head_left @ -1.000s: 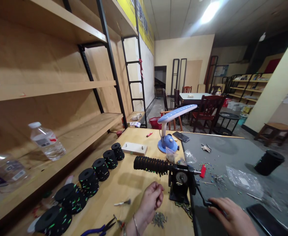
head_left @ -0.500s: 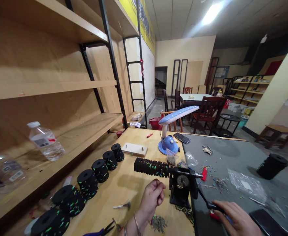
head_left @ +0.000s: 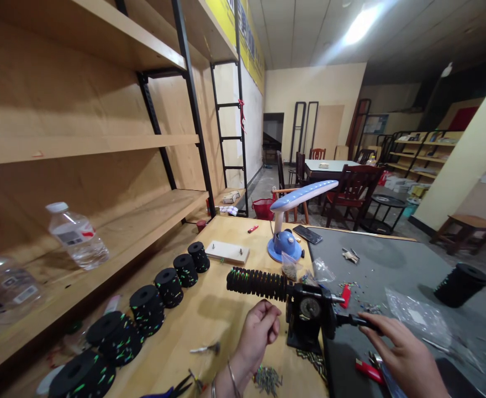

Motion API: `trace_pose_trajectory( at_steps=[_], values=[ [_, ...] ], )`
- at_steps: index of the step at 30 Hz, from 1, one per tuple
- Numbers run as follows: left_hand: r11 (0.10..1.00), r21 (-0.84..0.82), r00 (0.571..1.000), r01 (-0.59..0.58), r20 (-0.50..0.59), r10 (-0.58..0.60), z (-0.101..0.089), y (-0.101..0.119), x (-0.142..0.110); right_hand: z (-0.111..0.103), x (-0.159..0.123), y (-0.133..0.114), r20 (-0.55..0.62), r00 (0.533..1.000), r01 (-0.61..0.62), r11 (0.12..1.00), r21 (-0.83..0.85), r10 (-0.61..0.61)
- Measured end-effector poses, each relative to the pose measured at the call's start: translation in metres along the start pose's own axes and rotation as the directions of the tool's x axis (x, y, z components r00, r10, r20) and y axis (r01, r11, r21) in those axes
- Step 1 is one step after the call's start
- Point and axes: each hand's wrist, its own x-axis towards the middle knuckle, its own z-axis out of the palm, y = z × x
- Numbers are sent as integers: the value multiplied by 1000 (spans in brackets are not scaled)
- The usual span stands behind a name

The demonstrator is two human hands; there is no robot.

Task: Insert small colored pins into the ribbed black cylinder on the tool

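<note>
In the head view, my right hand [head_left: 404, 348] grips the crank handle [head_left: 365, 322] of a small black hand-cranked winder [head_left: 307, 315]. A ribbed black foam roll [head_left: 257, 283] with green flecks sits on the winder's shaft, pointing left. Just below the roll is my left hand [head_left: 259, 329], its fingers pinched together. Whatever those fingers hold is hidden or too fine to see. A pile of small metal pieces [head_left: 268, 379] lies on the table under my left wrist, and more small pieces [head_left: 312, 359] lie at the winder's base.
Several black foam spools [head_left: 147, 309] line the table's left side; another black roll [head_left: 460, 284] stands far right. A blue desk lamp [head_left: 284, 246], a white board with two pegs [head_left: 227, 252], pliers [head_left: 172, 389] and plastic bags [head_left: 417, 312] are around. Wooden shelves [head_left: 152, 221] border the left.
My right hand has swung the crank handle upward from its lower position, and the foam roll has turned. A red object beneath that hand is now more exposed. My left hand has hardly moved.
</note>
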Motion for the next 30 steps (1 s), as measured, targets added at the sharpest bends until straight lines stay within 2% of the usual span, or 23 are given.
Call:
trace_pose_trajectory(
  at_steps=[3,8,13,18,24,30],
  values=[
    [1000,2,1000,-21,20,21,-1,0,1,2,8,3,27,999,-47,999,9,47],
    [999,-10,997,-38,60,38,-1,6,-2,4,10,9,59,997,-55,998,22,54],
    [999,-26,993,-28,117,31,2,15,-14,-2,2,8,73,997,-10,999,40,7],
    [998,58,980,-38,198,26,0,9,-31,-9,-10,2,117,993,10,998,66,-18],
    [986,165,991,-28,136,5,-11,-2,-38,-7,-15,-5,58,998,23,998,57,-26],
    [985,172,993,-17,116,-3,-12,-2,-40,-8,-18,-2,88,996,7,999,39,-11]
  ],
)
